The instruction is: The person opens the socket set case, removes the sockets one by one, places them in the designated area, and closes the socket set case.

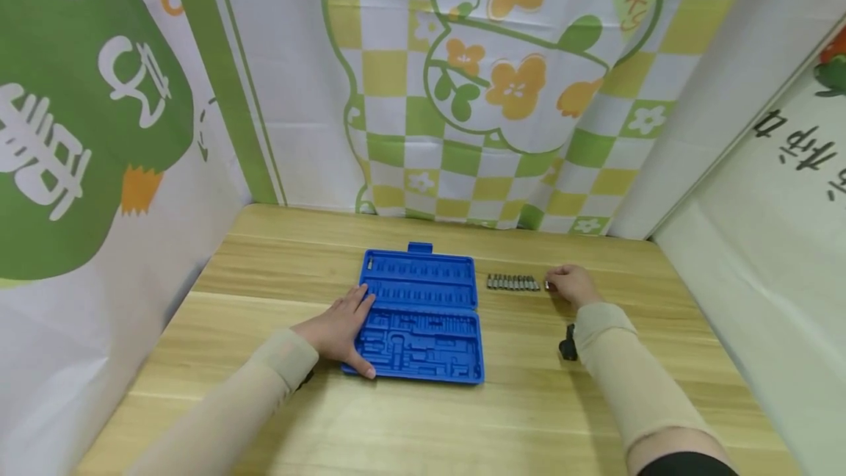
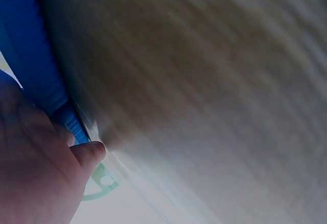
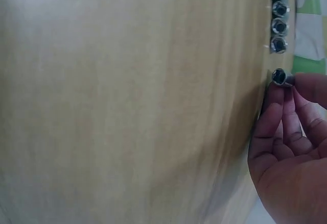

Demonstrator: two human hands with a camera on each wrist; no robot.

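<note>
A blue plastic socket case [image 1: 413,320] lies unfolded on the table, its moulded slots showing. My left hand [image 1: 337,327] rests on the left side of this case with the fingers spread. In the lid's top left slot sits one small metal piece [image 1: 370,264]. Right of the case, several shiny sockets [image 1: 512,283] stand side by side in a row. At the row's right end, my right hand [image 1: 573,285] pinches a socket [image 3: 279,76] between thumb and fingers, slightly apart from its neighbours. The left wrist view shows the case's side close to my hand [image 2: 41,163].
The wooden table [image 1: 529,417] carries the case and the row. A patterned curtain [image 1: 449,167] hangs behind its back edge, and white printed cloth [image 1: 780,241] hangs on the right. A small black device [image 1: 568,344] sits at my right wrist.
</note>
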